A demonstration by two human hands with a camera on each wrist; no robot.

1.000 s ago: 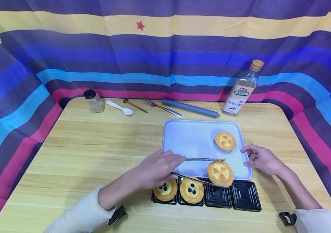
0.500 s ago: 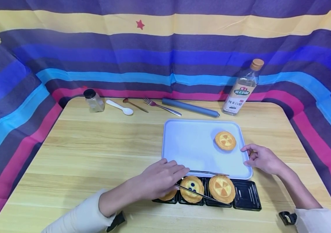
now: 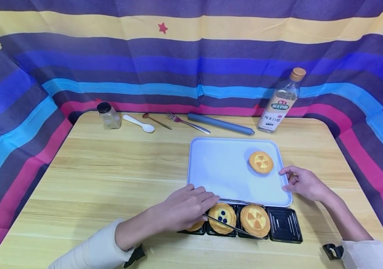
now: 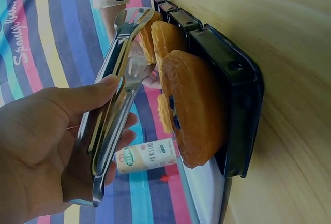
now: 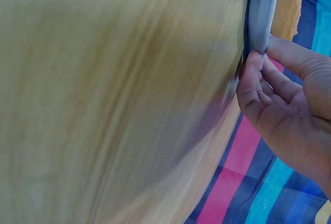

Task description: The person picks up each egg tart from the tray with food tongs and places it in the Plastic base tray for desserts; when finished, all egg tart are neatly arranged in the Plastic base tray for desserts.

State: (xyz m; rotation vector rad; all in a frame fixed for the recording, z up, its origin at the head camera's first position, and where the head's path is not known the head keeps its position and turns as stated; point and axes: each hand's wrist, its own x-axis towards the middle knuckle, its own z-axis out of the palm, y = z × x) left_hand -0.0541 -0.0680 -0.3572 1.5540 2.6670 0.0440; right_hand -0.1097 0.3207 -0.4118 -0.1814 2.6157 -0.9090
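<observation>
- Left hand (image 3: 184, 207) curled round metal tongs (image 3: 235, 215), thumb on top, fingers underneath; same grip plain in the left wrist view (image 4: 46, 151), tongs (image 4: 116, 89).
- Tong arms spread either side of a yellow-topped tart (image 3: 254, 221), one arm along its far edge, the other across its near edge; whether the metal presses the pastry cannot be told.
- Tart sits in the third cell, counting from the left, of a black four-cell case (image 3: 284, 226) at the near table edge.
- Blueberry tart (image 3: 222, 218) in the second cell, just beside; another tart (image 3: 195, 226) in the first cell, mostly hidden by the left hand.
- Fourth cell, at the right end, shows only bare black plastic.
- Right hand (image 3: 304, 184) at the right rim of a pale tray (image 3: 218, 168); in the right wrist view (image 5: 279, 89), thumb and fingertips pinch the rim (image 5: 261, 22).
- One more yellow-topped tart (image 3: 261, 161) lies on the tray, right of centre, well apart from the tongs.
- Along the far table (image 3: 110, 168) edge: small jar (image 3: 109, 116), white spoon (image 3: 139, 124), brown spoon (image 3: 156, 121), fork (image 3: 186, 124), blue roller (image 3: 220, 124), vinegar bottle (image 3: 280, 102).
</observation>
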